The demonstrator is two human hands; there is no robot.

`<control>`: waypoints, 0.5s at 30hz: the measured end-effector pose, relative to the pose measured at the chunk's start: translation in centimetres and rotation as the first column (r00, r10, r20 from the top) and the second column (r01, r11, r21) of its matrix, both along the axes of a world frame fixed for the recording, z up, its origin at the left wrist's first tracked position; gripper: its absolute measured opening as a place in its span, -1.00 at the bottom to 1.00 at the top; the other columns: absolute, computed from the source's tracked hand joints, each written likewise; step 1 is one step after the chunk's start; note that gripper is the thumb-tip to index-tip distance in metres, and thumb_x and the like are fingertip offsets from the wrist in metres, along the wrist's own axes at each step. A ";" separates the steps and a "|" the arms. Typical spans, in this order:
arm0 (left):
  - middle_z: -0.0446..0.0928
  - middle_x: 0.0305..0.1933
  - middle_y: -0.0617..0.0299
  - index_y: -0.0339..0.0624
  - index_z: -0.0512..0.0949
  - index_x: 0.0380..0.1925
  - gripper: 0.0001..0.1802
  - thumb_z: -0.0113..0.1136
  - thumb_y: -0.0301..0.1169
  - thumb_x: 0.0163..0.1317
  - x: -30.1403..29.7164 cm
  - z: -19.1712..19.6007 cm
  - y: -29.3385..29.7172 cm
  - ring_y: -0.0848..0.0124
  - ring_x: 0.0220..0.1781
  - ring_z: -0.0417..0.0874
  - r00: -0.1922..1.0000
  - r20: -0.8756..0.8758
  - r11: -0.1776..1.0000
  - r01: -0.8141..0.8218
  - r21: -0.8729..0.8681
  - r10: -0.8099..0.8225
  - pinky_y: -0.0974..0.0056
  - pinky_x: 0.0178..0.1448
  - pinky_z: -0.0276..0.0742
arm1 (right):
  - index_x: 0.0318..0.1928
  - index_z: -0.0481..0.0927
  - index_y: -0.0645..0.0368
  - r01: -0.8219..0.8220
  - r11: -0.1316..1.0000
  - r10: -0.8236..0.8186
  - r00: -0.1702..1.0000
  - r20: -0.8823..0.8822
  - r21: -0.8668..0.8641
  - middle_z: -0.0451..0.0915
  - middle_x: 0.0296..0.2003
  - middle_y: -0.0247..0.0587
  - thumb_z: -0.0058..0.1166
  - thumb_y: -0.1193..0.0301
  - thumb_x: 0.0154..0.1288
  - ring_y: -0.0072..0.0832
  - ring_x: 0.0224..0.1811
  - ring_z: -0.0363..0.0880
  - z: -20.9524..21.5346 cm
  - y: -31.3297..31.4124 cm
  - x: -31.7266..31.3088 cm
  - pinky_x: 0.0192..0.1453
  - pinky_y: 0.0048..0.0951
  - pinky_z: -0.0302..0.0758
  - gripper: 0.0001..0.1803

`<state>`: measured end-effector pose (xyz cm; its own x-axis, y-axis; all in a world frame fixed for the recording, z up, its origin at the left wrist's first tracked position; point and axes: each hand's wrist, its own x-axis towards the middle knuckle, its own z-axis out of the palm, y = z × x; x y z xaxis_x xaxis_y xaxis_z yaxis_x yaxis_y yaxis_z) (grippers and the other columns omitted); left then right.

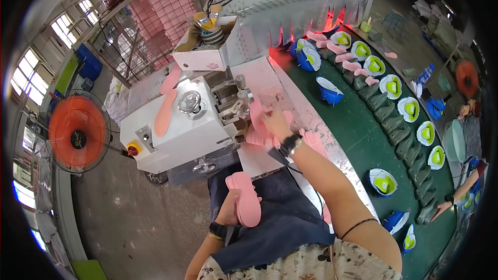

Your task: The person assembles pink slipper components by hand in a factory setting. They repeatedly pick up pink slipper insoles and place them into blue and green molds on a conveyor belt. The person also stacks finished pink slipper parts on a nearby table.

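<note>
My left hand [228, 210] is closed round a small stack of pink insoles [247, 203], held over the dark apron [290, 218] on my lap. Ahead of it, my right hand [276, 123] grips a single pink insole [256, 115] by its edge. That insole stands tilted beside the metal rollers [236, 105] of a white bench machine [181, 137]. Below my right hand, a heap of pink insoles [261, 137] lies on the pink-dusted worktop [259, 163]. Two more insoles rest on top of the machine, one of them a long pink insole [165, 114].
To the right, a green conveyor belt [347, 140] carries blue and white shoe uppers, dark shoe lasts and pink insoles. A box of tools [199, 58] stands behind the machine. An orange fan [78, 130] is at left. At far right a co-worker's hand [442, 210] reaches onto the belt.
</note>
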<state>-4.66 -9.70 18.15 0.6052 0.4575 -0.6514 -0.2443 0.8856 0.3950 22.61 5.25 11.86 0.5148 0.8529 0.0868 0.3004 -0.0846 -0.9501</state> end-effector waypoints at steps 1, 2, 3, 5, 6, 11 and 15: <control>0.55 -0.03 0.01 -0.31 0.35 0.15 -0.52 -0.14 -0.26 0.30 0.0 0.2 -0.2 0.08 0.07 0.60 1.000 0.004 1.000 -0.006 0.002 0.006 0.10 0.13 0.56 | -0.01 0.42 0.27 0.012 0.998 -0.015 0.999 -0.037 -0.067 0.62 -0.30 0.00 0.12 0.43 0.11 -0.19 -0.20 0.63 0.7 1.2 0.1 -0.15 -0.29 0.52 -0.59; 0.55 -0.03 0.00 -0.31 0.34 0.16 -0.51 -0.15 -0.25 0.31 -0.3 0.2 -0.3 0.08 0.06 0.61 1.000 0.006 1.000 -0.016 -0.001 0.016 0.10 0.13 0.56 | 0.00 0.42 0.25 0.007 0.994 -0.004 1.000 0.025 -0.110 0.62 -0.30 -0.01 0.11 0.41 0.11 -0.16 -0.19 0.62 2.0 1.3 0.0 -0.14 -0.28 0.51 -0.58; 0.55 -0.03 0.00 -0.30 0.32 0.17 -0.51 -0.15 -0.24 0.32 -0.6 0.2 -0.4 0.07 0.06 0.61 1.000 0.009 1.000 -0.024 -0.004 0.024 0.10 0.13 0.57 | 0.01 0.42 0.23 0.006 0.988 0.007 0.996 0.086 -0.152 0.61 -0.29 -0.01 0.11 0.40 0.10 -0.13 -0.18 0.61 3.3 1.0 0.2 -0.14 -0.27 0.51 -0.57; 0.55 -0.03 -0.02 -0.31 0.31 0.18 -0.50 -0.17 -0.20 0.36 -1.7 -0.4 0.0 0.06 0.05 0.61 1.000 0.000 0.999 0.000 -0.052 0.000 0.10 0.12 0.57 | -0.02 0.46 0.17 -0.007 0.996 0.031 0.959 0.281 -0.087 0.60 -0.27 0.01 0.10 0.37 0.14 -0.02 -0.19 0.58 4.2 0.0 1.7 -0.15 -0.17 0.51 -0.63; 0.55 -0.03 -0.02 -0.31 0.30 0.18 -0.49 -0.18 -0.18 0.38 -2.1 -0.7 0.1 0.05 0.04 0.61 1.000 -0.004 0.997 0.012 -0.076 -0.012 0.10 0.12 0.58 | -0.04 0.48 0.18 0.018 1.000 -0.006 0.908 0.418 -0.024 0.60 -0.27 0.03 0.11 0.38 0.13 -0.01 -0.20 0.58 4.2 -0.6 2.6 -0.15 -0.14 0.51 -0.64; 0.57 -0.02 0.06 -0.27 0.37 0.14 -0.51 -0.14 -0.11 0.43 -3.4 -3.2 -0.2 0.18 0.03 0.62 0.995 -0.047 0.995 -0.091 -0.049 0.089 0.15 0.11 0.58 | -0.07 0.55 0.17 0.013 0.997 0.029 0.839 0.544 -0.073 0.59 -0.25 0.04 0.09 0.30 0.18 0.00 -0.19 0.58 5.4 -1.9 2.9 -0.15 -0.07 0.49 -0.67; 0.56 0.00 0.20 -0.22 0.42 0.10 -0.55 -0.07 -0.10 0.42 -4.2 -3.2 -0.3 0.34 0.03 0.59 0.950 -0.280 0.985 -0.107 0.132 0.140 0.23 0.12 0.54 | -0.18 0.62 0.23 0.035 0.979 -0.002 0.987 0.164 -0.199 0.63 -0.27 0.09 0.01 0.12 0.27 -0.03 -0.22 0.62 2.3 1.1 0.9 -0.16 -0.13 0.52 -0.60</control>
<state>-8.82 -9.97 14.93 0.3345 0.5980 -0.7284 -0.2104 0.8008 0.5608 23.52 6.32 14.13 0.5239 0.8518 -0.0020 0.4452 -0.2758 -0.8519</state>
